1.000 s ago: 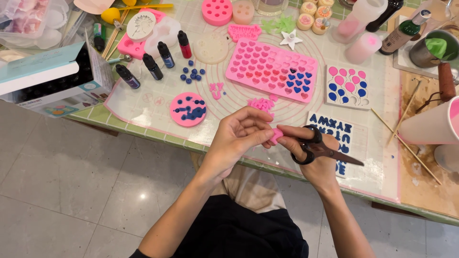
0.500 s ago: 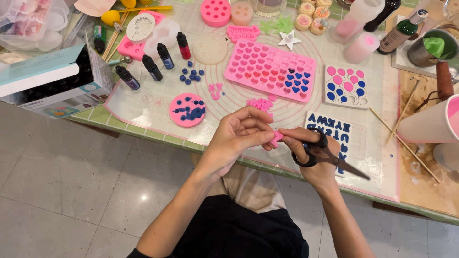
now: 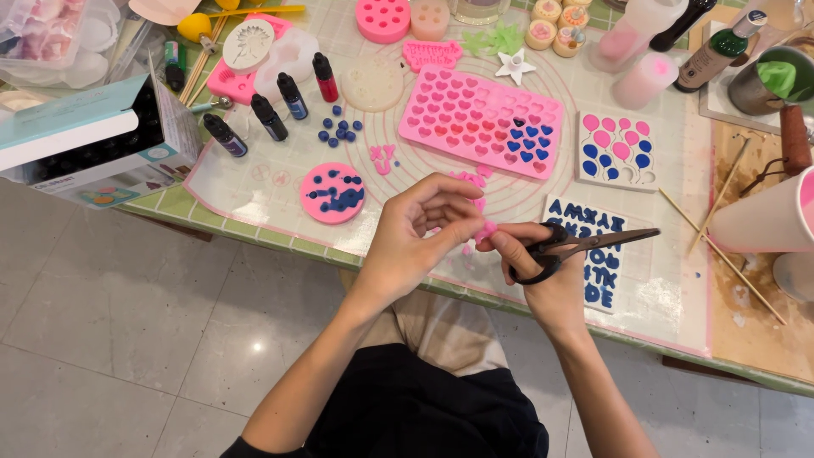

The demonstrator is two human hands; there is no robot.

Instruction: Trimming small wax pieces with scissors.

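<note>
Left hand (image 3: 420, 237) pinching small pink piece (image 3: 485, 231), right hand (image 3: 543, 271) gripping black scissors (image 3: 577, 248), blades pointing 3 o'clock, pink heart mould (image 3: 479, 123) at 12 o'clock

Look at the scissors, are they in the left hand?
No, the black scissors are in the right hand, while the left hand pinches a small pink piece.
</note>
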